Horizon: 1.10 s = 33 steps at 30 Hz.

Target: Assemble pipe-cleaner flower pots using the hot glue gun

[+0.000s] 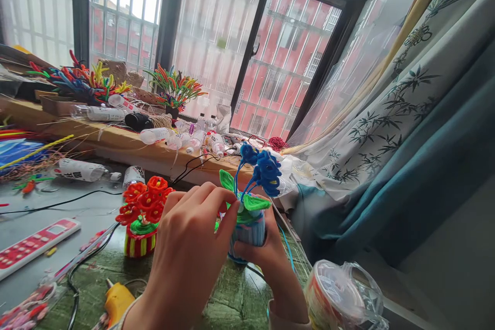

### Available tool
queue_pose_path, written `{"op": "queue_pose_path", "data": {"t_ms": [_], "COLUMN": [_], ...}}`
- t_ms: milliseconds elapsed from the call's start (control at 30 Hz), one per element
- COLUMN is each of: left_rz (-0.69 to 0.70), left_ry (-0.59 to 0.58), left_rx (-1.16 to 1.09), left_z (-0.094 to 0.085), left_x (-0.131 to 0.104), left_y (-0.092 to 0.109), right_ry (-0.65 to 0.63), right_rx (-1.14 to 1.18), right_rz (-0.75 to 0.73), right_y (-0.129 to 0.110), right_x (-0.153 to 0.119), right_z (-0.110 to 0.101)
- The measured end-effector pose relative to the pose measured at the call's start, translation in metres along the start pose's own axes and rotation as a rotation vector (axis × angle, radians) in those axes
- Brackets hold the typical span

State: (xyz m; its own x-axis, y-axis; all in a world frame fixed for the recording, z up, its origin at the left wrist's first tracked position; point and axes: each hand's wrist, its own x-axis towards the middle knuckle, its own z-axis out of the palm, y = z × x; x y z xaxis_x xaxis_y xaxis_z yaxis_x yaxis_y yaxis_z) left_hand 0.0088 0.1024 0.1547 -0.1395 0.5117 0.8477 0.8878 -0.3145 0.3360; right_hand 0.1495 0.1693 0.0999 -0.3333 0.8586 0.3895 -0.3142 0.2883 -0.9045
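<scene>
A small pot (253, 233) wrapped in light blue, with a green top, stands in my right hand (270, 255), whose fingers and thumb are curled round its side. Blue fuzzy pipe-cleaner flowers (266, 170) rise from it on thin blue stems, with green leaves (257, 202) at their base. My left hand (197, 232) reaches in from the left, thumb and forefinger pinched at the foot of a blue stem (237, 180). Its fingers hide part of the pot's left side. Left of that hand sits a red-and-yellow striped pot (139, 245) with red pipe-cleaner flowers (149, 201).
A yellow glue gun (118, 301) lies at the front. Farther left is a red-and-white remote (36, 247), with black cables around. Plastic bottles (81, 170) and bundles of pipe cleaners (88, 80) crowd the table and sill. A clear-wrapped roll (336, 291) stands front right, below the curtain (371, 165).
</scene>
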Motion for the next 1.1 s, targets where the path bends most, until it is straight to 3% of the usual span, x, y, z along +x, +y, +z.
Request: {"op": "queue_pose_path", "data": {"t_ms": [700,1100], "left_rz": [0.02,-0.006], "left_ry": [0.029,-0.011], "left_rx": [0.022,-0.029], "left_z": [0.005,0.0025], "left_x": [-0.0003,-0.0001], "left_y": [0.0019,0.0027], "right_ry": [-0.017,-0.002], "right_rx": [0.027,0.076], "right_rz": [0.024,0.049], "right_y": [0.0009,-0.0008], "right_x": [-0.0004,-0.0025], "right_z": [-0.0007,-0.0003]}}
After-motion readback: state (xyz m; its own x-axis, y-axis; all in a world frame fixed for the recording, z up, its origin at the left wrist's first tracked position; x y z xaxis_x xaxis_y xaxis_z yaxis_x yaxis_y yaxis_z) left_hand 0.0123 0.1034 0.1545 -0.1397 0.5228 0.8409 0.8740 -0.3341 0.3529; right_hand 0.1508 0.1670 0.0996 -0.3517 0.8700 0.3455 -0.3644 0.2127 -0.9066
